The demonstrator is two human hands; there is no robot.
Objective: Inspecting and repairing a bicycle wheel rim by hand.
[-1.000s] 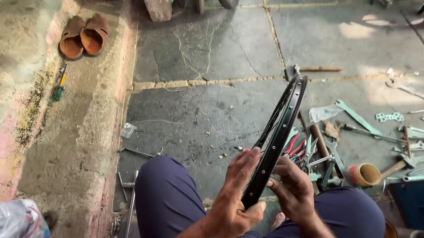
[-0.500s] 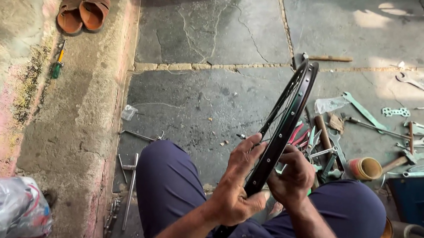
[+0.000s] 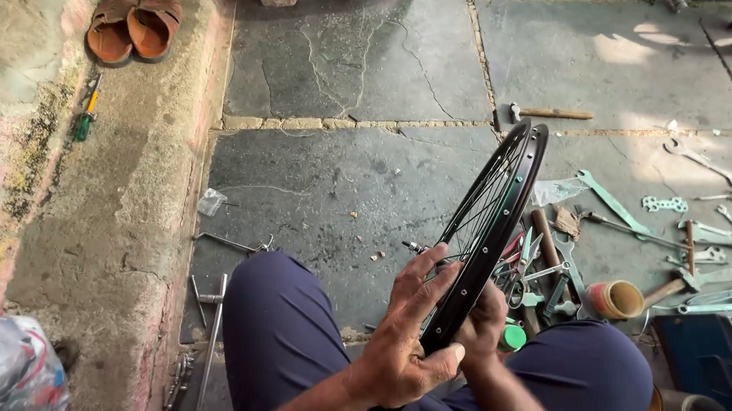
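A person is sitting on a stone floor with a black wheel rim standing up on its edge between the knees. The left hand is wrapping around the near edge of the rim, thumb on top and fingers spread along its side. The right hand is reaching in behind the rim, and I cannot tell if it is gripping or only touching, because the rim is hiding its fingers.

There is lots of open floor in front of the rim and to its left. The right side is crowded with wrenches and other tools lying close together, too many to count.

Two brown sandals are lying side by side on the raised edge at the far left. One screwdriver is lying near them. One small round orange pot is standing by the right knee. A crumpled plastic bag is sitting in the bottom left corner.
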